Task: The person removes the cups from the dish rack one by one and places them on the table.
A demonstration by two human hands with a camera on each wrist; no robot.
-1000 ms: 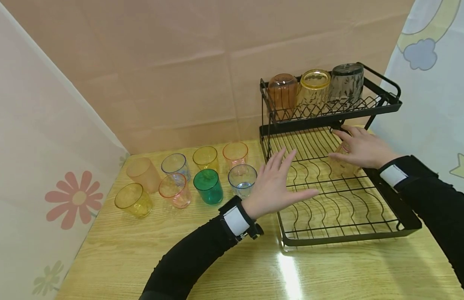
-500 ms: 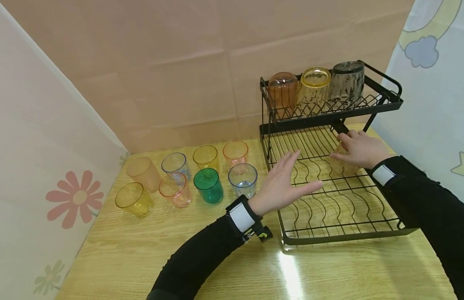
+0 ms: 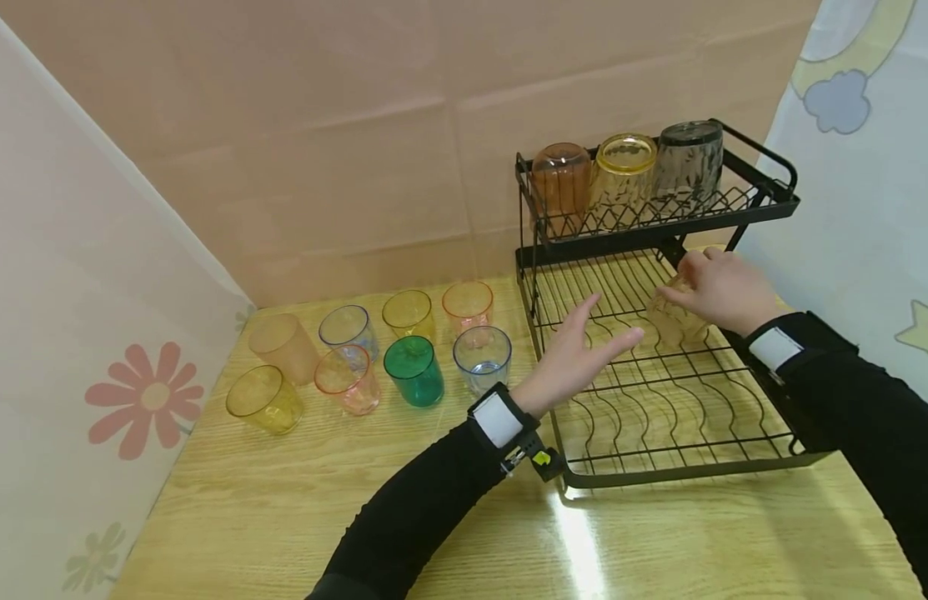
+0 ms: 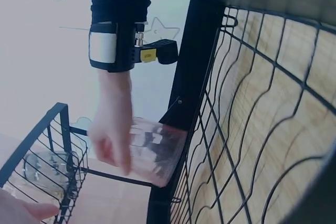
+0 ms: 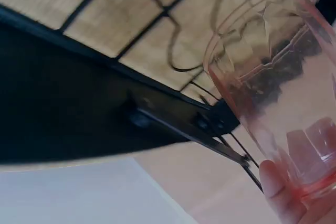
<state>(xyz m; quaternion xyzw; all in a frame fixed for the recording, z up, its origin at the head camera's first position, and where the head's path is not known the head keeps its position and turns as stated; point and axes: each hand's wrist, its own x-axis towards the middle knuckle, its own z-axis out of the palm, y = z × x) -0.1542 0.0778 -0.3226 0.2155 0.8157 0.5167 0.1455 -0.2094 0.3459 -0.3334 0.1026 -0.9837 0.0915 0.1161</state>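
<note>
My right hand (image 3: 726, 287) holds a clear, pink-tinted drinking glass (image 5: 283, 98) by its base end, mouth down. It is close over the right side of the lower rack tier, below the upper shelf. In the left wrist view the same glass (image 4: 157, 148) leans at the rack's black side frame. My left hand (image 3: 572, 358) hovers over the left edge of the dish rack (image 3: 621, 482), thumb and fingers apart, holding nothing. Just left of it, a blue-rimmed glass (image 3: 482, 358) stands on the table.
Three upturned glasses, brown (image 3: 561, 187), yellow (image 3: 623, 179) and grey (image 3: 689, 167), fill the upper shelf. Left of the rack stand several upright glasses, among them a green one (image 3: 414, 375) and a yellow one (image 3: 264, 404). A fabric backdrop (image 3: 321, 167) rises behind the table.
My right hand has drawn its fingers in on the glass, and the glass has shifted slightly left and tilted. My left wrist has moved a little right, with the hand turned.
</note>
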